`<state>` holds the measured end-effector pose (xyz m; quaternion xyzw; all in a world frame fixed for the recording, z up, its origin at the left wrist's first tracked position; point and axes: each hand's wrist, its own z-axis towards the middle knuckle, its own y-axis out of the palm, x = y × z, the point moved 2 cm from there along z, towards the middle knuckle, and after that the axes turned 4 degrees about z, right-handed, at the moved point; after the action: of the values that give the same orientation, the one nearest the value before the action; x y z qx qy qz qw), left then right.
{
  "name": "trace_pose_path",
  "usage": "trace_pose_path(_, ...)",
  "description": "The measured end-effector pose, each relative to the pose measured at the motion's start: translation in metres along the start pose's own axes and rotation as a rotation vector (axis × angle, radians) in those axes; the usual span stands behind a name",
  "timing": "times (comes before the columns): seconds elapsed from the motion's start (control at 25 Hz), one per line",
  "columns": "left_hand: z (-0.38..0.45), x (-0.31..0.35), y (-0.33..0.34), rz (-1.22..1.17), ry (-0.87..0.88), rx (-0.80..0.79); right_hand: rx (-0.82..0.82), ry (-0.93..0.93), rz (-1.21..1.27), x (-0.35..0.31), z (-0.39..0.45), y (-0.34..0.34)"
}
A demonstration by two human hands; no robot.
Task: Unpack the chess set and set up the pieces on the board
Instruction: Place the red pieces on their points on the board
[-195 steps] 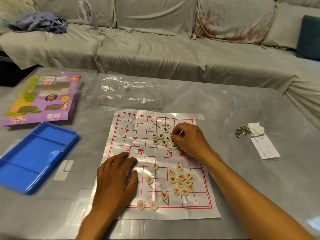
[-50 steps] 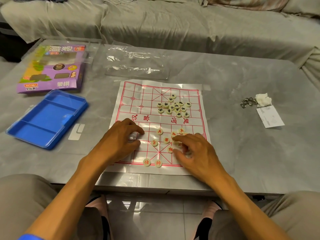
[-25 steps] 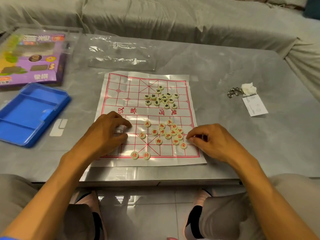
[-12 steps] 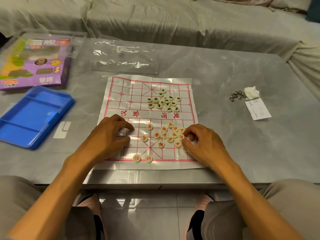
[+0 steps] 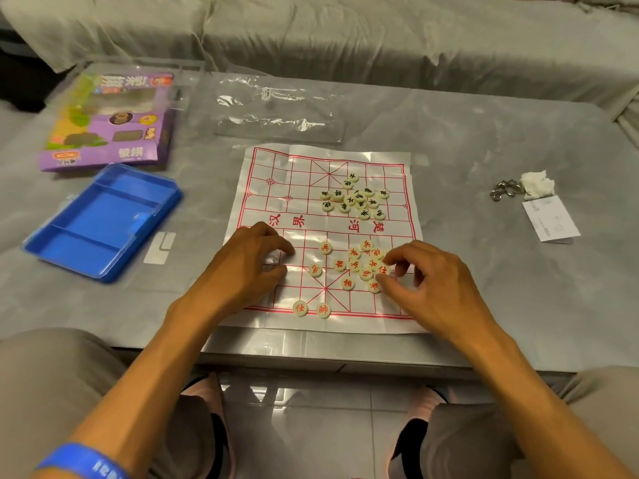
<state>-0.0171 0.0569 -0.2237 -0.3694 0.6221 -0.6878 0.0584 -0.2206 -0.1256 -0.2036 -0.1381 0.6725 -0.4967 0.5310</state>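
The board (image 5: 325, 236) is a thin white plastic sheet with a red grid, lying flat on the grey table (image 5: 466, 271) near its front edge. Across the middle of the sheet, red characters read 楚河 and 汉界, upside down for the person. At the near edge two red pieces (image 5: 311, 309) stand side by side, marked 仕 and 帥. More red-lettered pieces (image 5: 359, 264) lie in a loose heap on the near right part, and the black-lettered pieces (image 5: 354, 198) are heaped on the far right part. The right hand (image 5: 432, 281) has curled fingers that touch the red heap; whether it pinches a piece I cannot tell. The left hand (image 5: 249, 267) rests on the sheet's left side with fingers loosely bent, holding nothing. To the left lie a blue tray (image 5: 100, 223) and a purple box (image 5: 110, 122), its print blurred. A clear bag (image 5: 276, 112) lies behind the board. At the right are keys (image 5: 505, 190), a tissue (image 5: 537, 184) and a paper slip (image 5: 549, 219).
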Motion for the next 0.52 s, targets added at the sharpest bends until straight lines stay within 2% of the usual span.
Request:
trace_pose_path(0.16, -0.002, -0.001, 0.000, -0.001, -0.006, -0.006, -0.280, -0.100, -0.060, -0.022, -0.020, 0.025)
trace_pose_path(0.36, -0.017, 0.010, -0.014, -0.044, 0.038, 0.077, -0.317, -0.087, -0.062, -0.016, -0.021, 0.035)
trace_pose_path(0.52, -0.032, 0.017, -0.016, -0.040, 0.097, -0.199, -0.285, -0.093, -0.071, -0.017, -0.021, 0.036)
